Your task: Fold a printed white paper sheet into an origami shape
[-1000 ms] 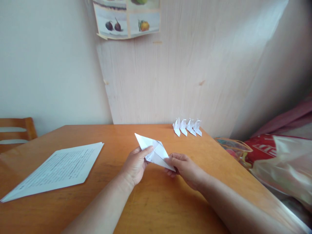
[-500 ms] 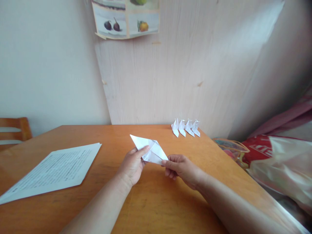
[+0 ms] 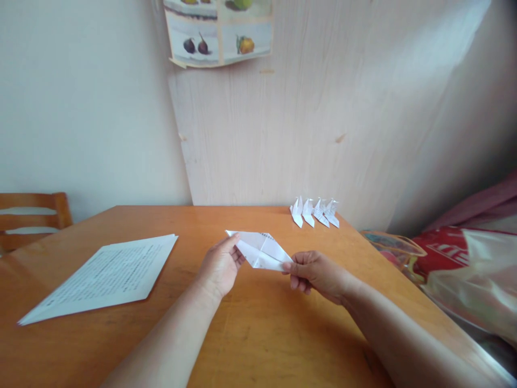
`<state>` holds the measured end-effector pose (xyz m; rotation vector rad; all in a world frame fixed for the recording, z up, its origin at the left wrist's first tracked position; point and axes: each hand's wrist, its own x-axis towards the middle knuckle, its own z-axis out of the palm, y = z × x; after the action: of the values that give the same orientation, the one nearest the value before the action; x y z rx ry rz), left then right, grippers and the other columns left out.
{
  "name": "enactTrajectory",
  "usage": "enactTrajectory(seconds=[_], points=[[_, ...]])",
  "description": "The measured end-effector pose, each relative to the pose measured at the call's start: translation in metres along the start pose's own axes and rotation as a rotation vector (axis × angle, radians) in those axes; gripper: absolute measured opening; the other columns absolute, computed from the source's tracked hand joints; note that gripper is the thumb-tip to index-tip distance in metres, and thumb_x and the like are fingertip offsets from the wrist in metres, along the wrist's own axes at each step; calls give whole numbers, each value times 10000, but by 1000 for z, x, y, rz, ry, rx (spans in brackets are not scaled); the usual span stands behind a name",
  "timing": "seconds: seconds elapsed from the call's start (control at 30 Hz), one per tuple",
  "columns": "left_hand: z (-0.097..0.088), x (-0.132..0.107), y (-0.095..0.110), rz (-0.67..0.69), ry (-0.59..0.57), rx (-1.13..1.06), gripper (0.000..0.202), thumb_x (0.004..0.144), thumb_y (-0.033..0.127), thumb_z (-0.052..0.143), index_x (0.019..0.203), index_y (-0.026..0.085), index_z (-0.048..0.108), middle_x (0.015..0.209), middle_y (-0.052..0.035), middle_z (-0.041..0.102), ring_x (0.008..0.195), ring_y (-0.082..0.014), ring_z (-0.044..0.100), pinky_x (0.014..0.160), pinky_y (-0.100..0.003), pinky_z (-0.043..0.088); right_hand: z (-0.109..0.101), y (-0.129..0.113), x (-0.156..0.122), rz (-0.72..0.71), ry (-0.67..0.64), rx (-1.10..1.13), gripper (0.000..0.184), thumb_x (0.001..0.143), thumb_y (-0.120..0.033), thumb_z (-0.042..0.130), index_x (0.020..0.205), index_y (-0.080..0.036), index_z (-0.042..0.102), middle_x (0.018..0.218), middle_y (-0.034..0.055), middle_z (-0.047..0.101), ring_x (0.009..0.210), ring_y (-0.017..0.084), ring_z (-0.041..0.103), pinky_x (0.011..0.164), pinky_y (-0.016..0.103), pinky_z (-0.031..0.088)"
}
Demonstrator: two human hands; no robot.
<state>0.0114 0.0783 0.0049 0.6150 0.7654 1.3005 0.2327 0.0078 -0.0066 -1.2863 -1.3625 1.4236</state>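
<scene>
Above the orange-brown wooden table (image 3: 250, 334), we pinch a white, kite-shaped folded paper (image 3: 262, 251): our left hand (image 3: 220, 268) grips its left tip, our right hand (image 3: 319, 272) its right tip. We can't read the print on it, the flat white paper sheets (image 3: 105, 276) or the red bag (image 3: 430, 253).

2 hands (image 3: 220, 269), 1 folded paper (image 3: 262, 252), 4 paper figures (image 3: 298, 218), 1 stack (image 3: 105, 277) (sheet count unclear, edges too tight), 1 table (image 3: 246, 334), 1 chair (image 3: 32, 201), 1 poster (image 3: 242, 32). Bags (image 3: 476, 285) at right overlap, can't count those.
</scene>
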Motion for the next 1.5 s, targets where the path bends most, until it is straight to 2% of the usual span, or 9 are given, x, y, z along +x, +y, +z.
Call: enactTrajectory(seconds=[0.23, 0.4, 0.57, 0.77, 0.97, 1.07, 1.2, 1.3, 1.5], points=[[-12, 7, 4, 145, 38, 523, 170, 833, 272, 601, 977, 183, 614, 851, -38, 710, 731, -128, 681, 657, -234, 515, -12, 0, 4, 14, 72, -116, 457, 854, -595, 647, 707, -166, 593, 581, 11, 622, 472, 80, 482, 451, 213, 334], [-27, 14, 6, 197, 31, 877, 208, 699, 187, 671, 898, 199, 611, 723, -1, 660, 630, -163, 606, 570, -257, 415, -27, 0, 2, 111, 34, -306, 411, 845, -523, 640, 626, -187, 550, 502, -21, 541, 437, 85, 405, 450, 238, 291], [-31, 16, 4, 362, -44, 1180, 152, 661, 105, 678, 761, 214, 641, 740, -13, 635, 763, -212, 584, 742, -323, 427, -34, 0, 1, 165, -17, -575, 474, 872, -553, 599, 574, -192, 527, 512, -4, 547, 464, 104, 425, 480, 256, 294], [-17, 3, -10, 646, -291, 1366, 163, 789, 122, 608, 851, 234, 708, 942, -62, 688, 994, -262, 605, 983, -387, 426, -38, -7, 4, 52, 385, -947, 518, 893, -676, 529, 857, -188, 699, 845, 102, 714, 726, 215, 624, 587, 287, 354], [-7, -14, -15, 663, -398, 1134, 200, 849, 225, 642, 984, 266, 784, 1069, -98, 734, 1095, -300, 637, 1117, -418, 383, -28, -8, 4, -212, 571, -922, 462, 988, -551, 410, 755, -213, 624, 658, 33, 614, 630, 186, 549, 566, 295, 296], [-7, -21, -19, 567, -466, 1083, 276, 870, 268, 643, 1116, 261, 767, 1264, -98, 708, 1257, -303, 592, 1175, -407, 333, -17, -7, 2, -354, 526, -911, 405, 1006, -437, 408, 757, -211, 634, 741, 50, 666, 711, 200, 595, 642, 302, 376], [-10, -27, -29, 486, -552, 1330, 466, 954, 367, 531, 1376, 189, 615, 1523, -146, 502, 1449, -303, 422, 1229, -437, 241, 3, -6, -4, -441, 360, -913, 382, 1022, -350, 376, 1115, -188, 709, 1142, 128, 733, 1066, 267, 669, 909, 359, 482], [-12, -30, -34, 414, -600, 1598, 615, 974, 427, 466, 1494, 99, 463, 1618, -199, 297, 1530, -308, 238, 1252, -472, 152, 16, -2, -10, -449, 177, -987, 471, 1021, -319, 367, 1379, -109, 590, 1456, 183, 562, 1353, 295, 528, 1111, 426, 423], [-10, -39, -36, 354, -667, 1835, 686, 995, 412, 320, 1563, 28, 295, 1646, -229, 163, 1554, -297, 109, 1255, -477, 120, 26, 12, -14, -416, -10, -1116, 585, 1030, -355, 383, 1542, -73, 394, 1592, 173, 369, 1496, 300, 314, 1240, 479, 269]])
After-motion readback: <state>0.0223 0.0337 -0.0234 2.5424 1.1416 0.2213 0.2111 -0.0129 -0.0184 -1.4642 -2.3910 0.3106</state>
